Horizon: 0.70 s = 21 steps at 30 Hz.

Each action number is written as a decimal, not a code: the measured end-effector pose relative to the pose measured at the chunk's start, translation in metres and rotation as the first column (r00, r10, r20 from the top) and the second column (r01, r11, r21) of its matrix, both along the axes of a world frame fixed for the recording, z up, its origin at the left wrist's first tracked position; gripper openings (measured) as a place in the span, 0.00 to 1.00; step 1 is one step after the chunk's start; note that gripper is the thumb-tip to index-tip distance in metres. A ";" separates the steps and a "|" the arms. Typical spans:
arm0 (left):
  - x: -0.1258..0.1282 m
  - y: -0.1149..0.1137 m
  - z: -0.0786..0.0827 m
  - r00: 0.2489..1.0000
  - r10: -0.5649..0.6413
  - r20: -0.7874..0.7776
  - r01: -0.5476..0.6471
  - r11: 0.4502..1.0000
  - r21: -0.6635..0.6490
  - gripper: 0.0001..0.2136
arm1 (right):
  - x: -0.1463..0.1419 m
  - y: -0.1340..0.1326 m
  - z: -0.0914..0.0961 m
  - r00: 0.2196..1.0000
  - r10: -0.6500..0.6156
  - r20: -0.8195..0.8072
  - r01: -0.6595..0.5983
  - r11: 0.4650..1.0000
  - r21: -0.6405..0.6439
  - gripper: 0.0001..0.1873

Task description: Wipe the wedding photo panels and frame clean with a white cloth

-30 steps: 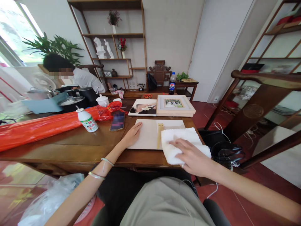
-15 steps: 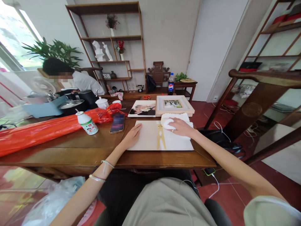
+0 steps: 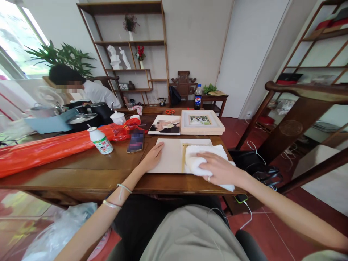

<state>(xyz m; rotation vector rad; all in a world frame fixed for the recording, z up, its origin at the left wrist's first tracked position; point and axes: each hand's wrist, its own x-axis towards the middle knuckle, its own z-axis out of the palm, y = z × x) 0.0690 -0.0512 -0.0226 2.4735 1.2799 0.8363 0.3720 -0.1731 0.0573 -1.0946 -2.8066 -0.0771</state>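
A flat white board or album lies at the table's front edge, with a tan strip running down its middle. My left hand rests flat on the board's left edge, fingers stretched out and nothing in it. Bunched under my right hand is a white towel, which the fingers grip and press against the board's right half. The towel hides most of that half, and its loose end hangs past the lower right corner.
Behind the board are a photo book and a framed photo. To the left lie a phone, a white bottle and a long red plastic wrap. A wooden chair stands right. Another person sits at far left.
My right hand has moved toward me and slightly right with the towel, from the board's upper right to its lower right. My left hand has stayed in place.
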 end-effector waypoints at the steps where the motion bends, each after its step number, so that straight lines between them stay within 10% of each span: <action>1: 0.000 0.000 0.000 1.000 -0.001 0.002 0.001 1.000 -0.001 0.23 | 0.004 0.012 -0.002 1.000 -0.012 -0.005 0.012 1.000 0.016 0.10; 10: -0.002 0.001 -0.002 1.000 -0.011 0.009 0.011 1.000 0.010 0.22 | 0.030 0.089 -0.014 0.983 -0.182 -0.009 0.183 0.981 0.070 0.15; 21: 0.001 -0.001 0.002 1.000 0.004 -0.001 -0.004 1.000 0.001 0.23 | 0.017 0.000 0.000 0.999 0.051 -0.016 -0.051 0.998 -0.031 0.13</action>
